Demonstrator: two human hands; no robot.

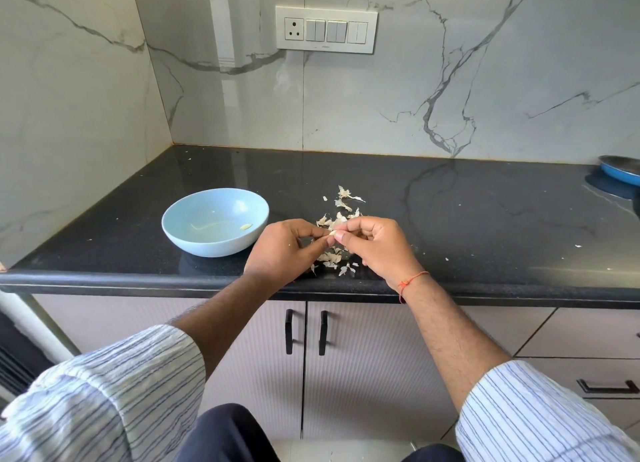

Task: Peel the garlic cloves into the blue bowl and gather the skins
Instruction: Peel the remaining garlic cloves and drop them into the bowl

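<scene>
A pale blue bowl (194, 226) stands on the black counter, left of my hands, with one small peeled garlic clove (245, 226) lying inside it. My left hand (282, 248) and my right hand (375, 245) meet just above the counter's front part, fingertips pinched together on a small whitish garlic clove (333, 233). Papery garlic skins (341, 203) lie scattered behind and under my hands, more of them near the front edge (334, 261). How much skin is on the held clove is hidden by my fingers.
The black counter (450, 219) ends in a rounded front edge just below my wrists. A blue pan (621, 171) sits at the far right. Marble walls close the back and left; a switch panel (325, 29) hangs on the back wall. Cabinet doors are below.
</scene>
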